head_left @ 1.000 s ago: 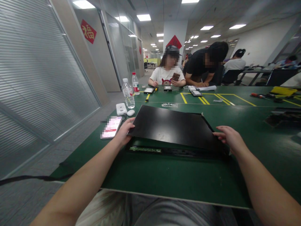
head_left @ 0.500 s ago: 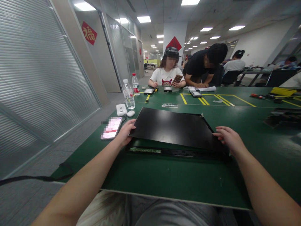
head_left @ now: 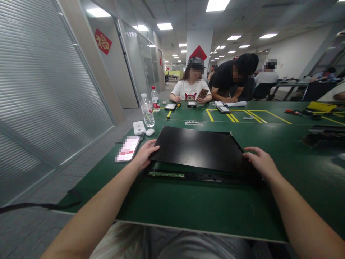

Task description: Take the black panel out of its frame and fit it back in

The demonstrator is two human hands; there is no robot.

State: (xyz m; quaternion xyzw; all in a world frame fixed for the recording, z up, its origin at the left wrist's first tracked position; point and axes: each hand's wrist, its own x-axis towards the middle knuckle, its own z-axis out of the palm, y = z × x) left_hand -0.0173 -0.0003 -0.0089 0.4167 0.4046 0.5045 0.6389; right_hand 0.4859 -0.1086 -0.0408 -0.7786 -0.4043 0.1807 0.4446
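Observation:
A glossy black flat panel, which looks like a display screen, is tilted above a thin black frame on the green table. Along the frame's near side runs a green circuit board strip. My left hand grips the panel's left edge, thumb on top and fingers underneath. At the far right edge, my right hand is closed with thumb and fingers on the rim. Whether it pinches the panel alone or the frame too, I cannot tell.
Left of the panel are a phone, a white power bank and a water bottle. Two people are across the table, one holding a phone. Tools and a dark stack lie at right.
My left thumb has come further over the panel's edge. My right thumb and fingers have closed on the right rim, where the fingers were stretched out before. The panel has barely shifted.

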